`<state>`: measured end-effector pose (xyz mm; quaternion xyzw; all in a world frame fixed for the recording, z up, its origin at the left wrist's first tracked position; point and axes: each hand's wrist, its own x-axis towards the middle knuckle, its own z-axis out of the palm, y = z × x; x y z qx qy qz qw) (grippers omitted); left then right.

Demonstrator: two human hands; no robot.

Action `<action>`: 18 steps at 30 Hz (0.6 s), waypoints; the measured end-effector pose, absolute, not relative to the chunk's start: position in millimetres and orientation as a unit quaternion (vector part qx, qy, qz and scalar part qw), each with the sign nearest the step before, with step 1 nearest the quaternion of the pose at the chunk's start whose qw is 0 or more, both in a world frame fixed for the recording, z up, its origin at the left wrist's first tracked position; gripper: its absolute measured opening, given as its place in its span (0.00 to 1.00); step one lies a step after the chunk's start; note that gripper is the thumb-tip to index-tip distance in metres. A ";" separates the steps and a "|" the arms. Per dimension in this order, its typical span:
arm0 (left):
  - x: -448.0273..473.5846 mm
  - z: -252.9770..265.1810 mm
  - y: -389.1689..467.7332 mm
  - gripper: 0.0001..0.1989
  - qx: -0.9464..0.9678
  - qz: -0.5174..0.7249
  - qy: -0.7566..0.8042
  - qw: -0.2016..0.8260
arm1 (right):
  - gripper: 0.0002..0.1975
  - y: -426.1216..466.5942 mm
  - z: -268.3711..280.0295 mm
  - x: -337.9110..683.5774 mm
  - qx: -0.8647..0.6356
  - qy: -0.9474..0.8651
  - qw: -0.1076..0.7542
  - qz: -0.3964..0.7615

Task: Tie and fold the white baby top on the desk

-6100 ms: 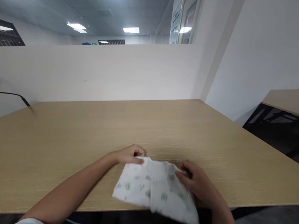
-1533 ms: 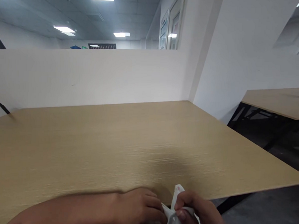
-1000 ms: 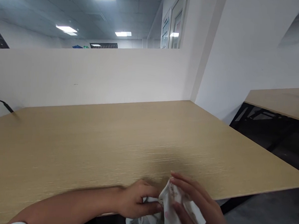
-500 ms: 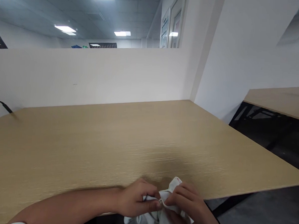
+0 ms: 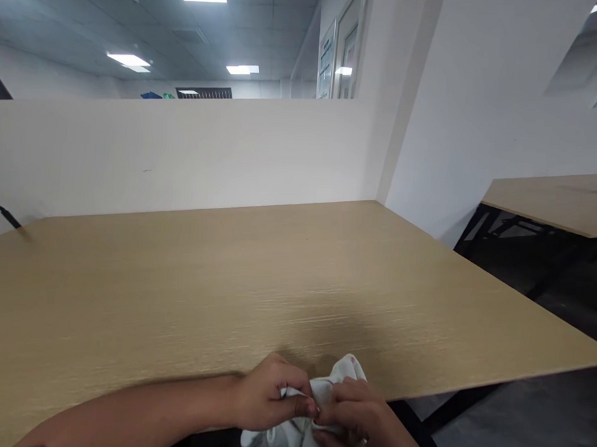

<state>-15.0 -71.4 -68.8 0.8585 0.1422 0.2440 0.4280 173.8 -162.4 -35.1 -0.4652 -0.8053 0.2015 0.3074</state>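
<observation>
A crumpled white cloth (image 5: 292, 440) hangs over the near edge of the table, between my two hands. My left hand (image 5: 274, 396) is closed on it from the left, with thumb and forefinger pinching a fold. From the right, my right hand (image 5: 356, 413) also grips the cloth, and its fingertips meet the left thumb at the pinched fold. A loose corner of the fabric sticks up behind the right fingers. Most of the cloth's lower part is cut off by the bottom of the view, and what sits inside the pinch is hidden by the fingers.
The wooden tabletop (image 5: 200, 278) stretches away to a low white partition (image 5: 206, 155). A black cable (image 5: 9, 218) rests at the far left. On the right stands another wooden table (image 5: 554, 200) with black legs, beyond a gap with grey floor (image 5: 528, 422).
My right hand has shifted slightly left, closer to the left thumb, and its fingers have curled more over the cloth. My left hand stays nearly in place.
</observation>
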 end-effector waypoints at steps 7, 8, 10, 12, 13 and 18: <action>-13.8 -66.0 -73.4 0.16 0.860 0.251 0.138 0.423 | 0.06 -162.0 -36.8 175.6 -0.437 -0.829 0.296 0.185; -13.4 -64.7 -73.6 0.16 0.859 0.254 0.146 0.420 | 0.06 -162.8 -36.3 176.9 -0.448 -0.822 0.305 0.178; -12.9 -61.8 -74.0 0.17 0.859 0.261 0.161 0.410 | 0.06 -164.6 -35.7 180.2 -0.474 -0.799 0.332 0.164; -13.0 -59.5 -74.4 0.18 0.863 0.270 0.171 0.392 | 0.06 -165.9 -35.9 183.5 -0.496 -0.770 0.369 0.153; -13.2 -59.1 -74.6 0.19 0.864 0.272 0.172 0.387 | 0.06 -166.1 -36.2 184.6 -0.504 -0.759 0.386 0.148; -14.3 -65.0 -74.4 0.18 0.862 0.280 0.155 0.393 | 0.05 -164.4 -36.6 182.5 -0.510 -0.745 0.402 0.153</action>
